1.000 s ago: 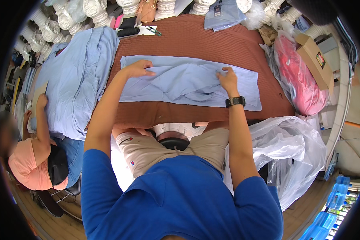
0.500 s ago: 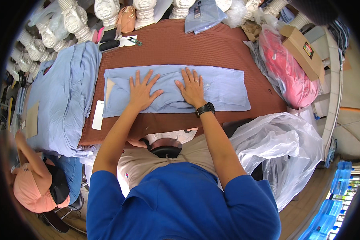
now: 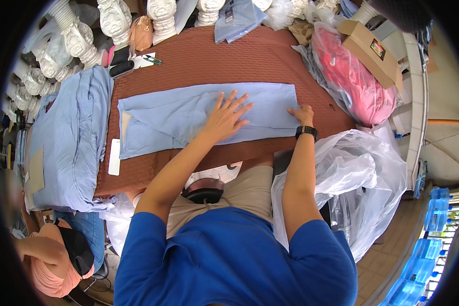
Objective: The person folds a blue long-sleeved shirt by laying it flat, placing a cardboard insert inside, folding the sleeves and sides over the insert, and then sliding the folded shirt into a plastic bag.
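Note:
A light blue shirt (image 3: 163, 112), folded into a long strip, lies across the brown cloth-covered table in front of me. My left hand (image 3: 225, 118) rests flat on its middle, fingers spread. At the strip's right end, my right hand (image 3: 304, 116) has its fingers bent around the edge and seems to pinch the fabric; the fingertips are partly hidden. Tan card (image 3: 126, 122) shows at the left end of the shirt. Beside that end lies a white card strip (image 3: 114, 157).
A pile of light blue garments (image 3: 69, 137) sits on the left. Thread snips (image 3: 152, 59) lie at the back. Bagged red fabric (image 3: 349, 76) and a cardboard box (image 3: 370, 51) stand at the right, above a clear plastic sheet (image 3: 341, 178). Another person (image 3: 56, 255) is at lower left.
My left hand has slid right to the shirt's middle. My right hand has moved from the shirt's middle to its right end. The view has shifted slightly.

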Demonstrator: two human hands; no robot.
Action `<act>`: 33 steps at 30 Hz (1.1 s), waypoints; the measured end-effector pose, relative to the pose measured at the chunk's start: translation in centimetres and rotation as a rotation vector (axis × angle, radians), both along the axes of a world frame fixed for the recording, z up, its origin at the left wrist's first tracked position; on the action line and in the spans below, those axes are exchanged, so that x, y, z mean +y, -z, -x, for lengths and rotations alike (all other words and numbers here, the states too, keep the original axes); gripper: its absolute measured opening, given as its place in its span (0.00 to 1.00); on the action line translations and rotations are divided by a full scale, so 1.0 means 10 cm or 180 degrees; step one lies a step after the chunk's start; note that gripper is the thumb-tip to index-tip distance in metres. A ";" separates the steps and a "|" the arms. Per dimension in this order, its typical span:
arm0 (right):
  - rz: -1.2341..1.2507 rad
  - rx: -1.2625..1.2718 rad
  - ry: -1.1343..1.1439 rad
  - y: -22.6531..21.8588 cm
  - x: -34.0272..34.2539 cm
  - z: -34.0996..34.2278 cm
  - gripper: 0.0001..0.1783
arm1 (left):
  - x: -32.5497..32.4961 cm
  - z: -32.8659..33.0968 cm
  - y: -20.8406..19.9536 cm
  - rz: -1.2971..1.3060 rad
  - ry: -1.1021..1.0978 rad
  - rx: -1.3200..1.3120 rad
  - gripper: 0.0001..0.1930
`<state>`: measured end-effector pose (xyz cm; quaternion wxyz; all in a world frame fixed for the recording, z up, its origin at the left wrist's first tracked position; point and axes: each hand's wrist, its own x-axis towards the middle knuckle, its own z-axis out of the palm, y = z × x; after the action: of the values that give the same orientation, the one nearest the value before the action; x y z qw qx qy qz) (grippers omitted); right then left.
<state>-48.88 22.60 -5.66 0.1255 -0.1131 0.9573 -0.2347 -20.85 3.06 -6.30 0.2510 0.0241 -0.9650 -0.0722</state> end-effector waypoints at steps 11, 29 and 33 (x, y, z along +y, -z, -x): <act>0.1393 -0.0382 -0.1669 -0.93 -0.50 -0.72 0.25 | -0.18 0.29 -0.29 -0.5642 -0.0271 0.0054 0.36; 0.0621 0.0079 -0.0847 -0.02 -1.03 -0.10 0.24 | 1.15 0.35 0.03 -0.0433 0.0146 -0.0093 0.26; 0.0100 -0.0610 -0.1217 -0.13 -1.32 -0.31 0.22 | 1.13 0.53 0.28 -0.0015 -0.0207 -0.0421 0.25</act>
<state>-45.74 9.43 -4.34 0.2565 -0.2717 0.8983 -0.2312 -26.11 14.32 -9.06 0.1888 0.0607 -0.9780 -0.0645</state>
